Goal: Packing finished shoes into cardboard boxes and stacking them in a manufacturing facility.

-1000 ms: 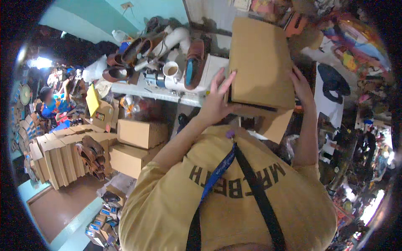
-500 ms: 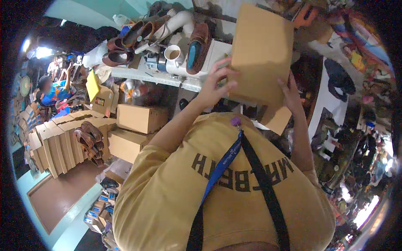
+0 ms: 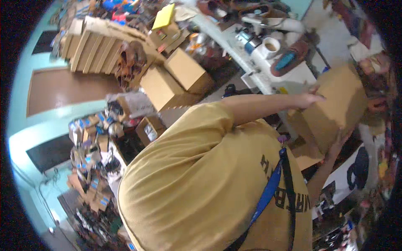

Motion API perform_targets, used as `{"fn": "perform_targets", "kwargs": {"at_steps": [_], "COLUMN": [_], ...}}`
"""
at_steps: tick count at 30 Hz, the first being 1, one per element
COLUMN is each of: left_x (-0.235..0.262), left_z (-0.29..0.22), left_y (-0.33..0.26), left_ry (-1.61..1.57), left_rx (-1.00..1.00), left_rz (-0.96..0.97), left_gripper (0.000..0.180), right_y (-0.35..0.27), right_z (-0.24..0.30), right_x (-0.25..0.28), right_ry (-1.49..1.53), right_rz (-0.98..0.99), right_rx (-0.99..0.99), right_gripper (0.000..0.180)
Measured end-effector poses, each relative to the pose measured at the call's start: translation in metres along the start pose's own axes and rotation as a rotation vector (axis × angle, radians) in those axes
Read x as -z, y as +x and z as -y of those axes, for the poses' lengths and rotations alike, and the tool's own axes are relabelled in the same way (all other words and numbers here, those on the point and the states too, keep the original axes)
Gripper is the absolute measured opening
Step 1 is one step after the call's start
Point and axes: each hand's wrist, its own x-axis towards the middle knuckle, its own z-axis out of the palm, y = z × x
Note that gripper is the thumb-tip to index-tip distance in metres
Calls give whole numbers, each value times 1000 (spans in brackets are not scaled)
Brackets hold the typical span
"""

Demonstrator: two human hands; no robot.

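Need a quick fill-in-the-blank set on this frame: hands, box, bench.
1. Both hands grip a plain brown ____ box.
2. The left hand lies on the box's ____ side.
3. On the white bench stands a roll of ____.
4. The person's shirt is ____.

Missing: cardboard; upper; tape; yellow

Mustard-yellow short-sleeved shirt (image 3: pixel 201 184) with dark lettering, seemingly blue-and-black lanyard (image 3: pixel 272 192).

Teal walls (image 3: pixel 25 138), brown floor (image 3: pixel 63 85), white workbench (image 3: pixel 293 77) cluttered, cardboard boxes (image 3: pixel 167 85) stacked on floor.
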Motion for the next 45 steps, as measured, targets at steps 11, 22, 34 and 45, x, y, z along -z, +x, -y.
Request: {"fn": "perform_targets", "kwargs": {"at_steps": [11, 22, 34, 45], "left_x": [6, 111, 392, 357], "left_z": [-11, -123, -179, -49], "left_y": [-24, -183, -416, -658], "left_ry": [-233, -92, -329, -647], "left_rx": [91, -99, 102, 370], "left_rz": [-49, -112, -682, -1208], "left_gripper": [78, 93, 66, 66], "right_y": [33, -27, -209, -298], "right_z": [-59, 68, 86, -19], "right_x": [34, -101, -518, -635], "right_ry": [37, 626, 512, 465], "right_rz": [19, 122, 925, 1019], "right_rx": [-22, -208, -426, -632], "right_gripper": [55, 51, 58, 54]}}
